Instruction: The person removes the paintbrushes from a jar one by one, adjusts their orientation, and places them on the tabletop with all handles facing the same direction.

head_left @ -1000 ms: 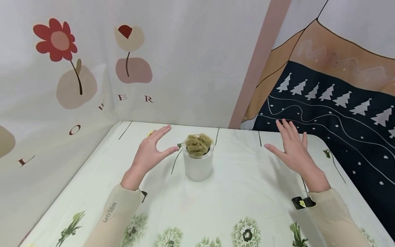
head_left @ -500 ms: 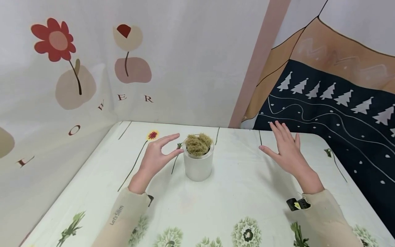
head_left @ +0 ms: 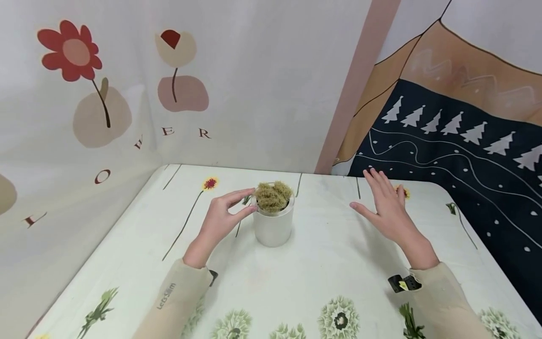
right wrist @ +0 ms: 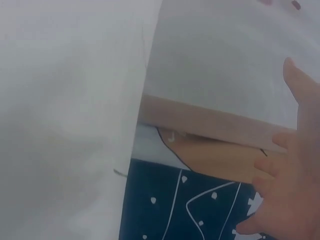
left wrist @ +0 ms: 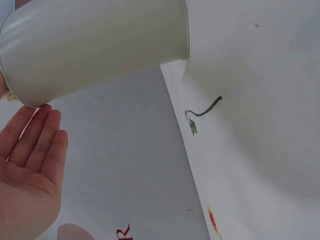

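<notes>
A white cylindrical pot stands upright on the table, with brownish-green moss filling its top. My left hand is at the pot's left rim, thumb and fingers spread apart around that edge. From the left wrist view, the fingertips of the left hand reach the rim of the pot; whether they press on it I cannot tell. Well to the right of the pot, my right hand hovers over the table with fingers extended and holds nothing. The right wrist view shows the same hand with fingers spread.
The table wears a white cloth printed with flowers and stems. Behind it hangs a pale curtain with printed flowers and letters. A dark panel with white trees hangs at the right. A black wrist device sits at the right sleeve.
My left hand has moved right to the pot's rim, and the gap between its thumb and fingers has narrowed. My right hand has drifted slightly left. The pot stays where it was.
</notes>
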`<control>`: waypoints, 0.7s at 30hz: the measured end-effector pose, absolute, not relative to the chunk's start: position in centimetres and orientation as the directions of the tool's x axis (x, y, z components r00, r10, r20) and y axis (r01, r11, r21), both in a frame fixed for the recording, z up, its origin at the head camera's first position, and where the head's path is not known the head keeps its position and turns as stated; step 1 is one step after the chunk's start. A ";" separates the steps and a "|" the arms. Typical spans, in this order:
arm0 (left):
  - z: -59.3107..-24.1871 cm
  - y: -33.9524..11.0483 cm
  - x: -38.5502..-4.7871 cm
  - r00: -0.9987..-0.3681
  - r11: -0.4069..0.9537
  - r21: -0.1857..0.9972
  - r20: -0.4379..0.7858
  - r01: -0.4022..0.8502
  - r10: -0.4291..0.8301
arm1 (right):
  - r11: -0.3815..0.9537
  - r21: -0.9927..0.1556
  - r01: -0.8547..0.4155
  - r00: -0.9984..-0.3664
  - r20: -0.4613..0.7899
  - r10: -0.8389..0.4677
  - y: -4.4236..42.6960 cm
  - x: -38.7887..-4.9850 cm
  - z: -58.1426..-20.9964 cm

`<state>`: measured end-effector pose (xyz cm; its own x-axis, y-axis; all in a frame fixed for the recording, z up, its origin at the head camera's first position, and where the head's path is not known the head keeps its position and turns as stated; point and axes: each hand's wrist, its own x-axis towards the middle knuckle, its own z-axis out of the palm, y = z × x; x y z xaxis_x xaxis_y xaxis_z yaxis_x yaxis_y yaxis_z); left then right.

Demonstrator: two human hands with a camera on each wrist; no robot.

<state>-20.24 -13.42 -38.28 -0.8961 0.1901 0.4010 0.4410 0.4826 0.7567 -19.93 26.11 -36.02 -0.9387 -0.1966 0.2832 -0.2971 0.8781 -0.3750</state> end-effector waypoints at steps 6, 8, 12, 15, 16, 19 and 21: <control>-38.2 -13.2 -20.3 -0.945 0.424 0.845 0.281 0.325 0.164 | 0.862 -0.415 -0.290 -0.937 0.306 -0.168 24.7 -19.8 -36.1; -38.0 -13.3 -20.3 -0.955 0.412 0.862 0.252 0.295 0.156 | 0.846 -0.450 -0.286 -0.938 0.313 -0.151 24.0 -19.9 -36.0; -37.8 -13.3 -20.3 -0.963 0.388 0.883 0.224 0.264 0.147 | 0.803 -0.521 -0.290 -0.938 0.319 -0.132 22.5 -20.1 -35.9; -37.8 -13.3 -20.3 -0.967 0.368 0.896 0.210 0.248 0.142 | 0.769 -0.554 -0.318 -0.928 0.348 -0.132 21.4 -20.3 -36.1; -37.9 -13.3 -20.3 -0.968 0.363 0.900 0.205 0.244 0.142 | 0.756 -0.567 -0.327 -0.925 0.357 -0.133 21.1 -20.3 -36.2; -37.9 -13.2 -20.2 -0.971 0.347 0.909 0.193 0.231 0.141 | 0.710 -0.607 -0.356 -0.914 0.383 -0.132 20.0 -20.4 -36.4; -38.0 -13.2 -20.2 -0.972 0.337 0.914 0.189 0.226 0.138 | 0.678 -0.635 -0.371 -0.912 0.388 -0.136 19.2 -20.4 -36.6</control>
<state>-20.16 -13.23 -38.04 -0.9721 0.1385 0.1891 0.2258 0.3367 0.9141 -20.37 19.22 -36.58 -0.9115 -0.1355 0.3882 -0.3712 0.6776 -0.6349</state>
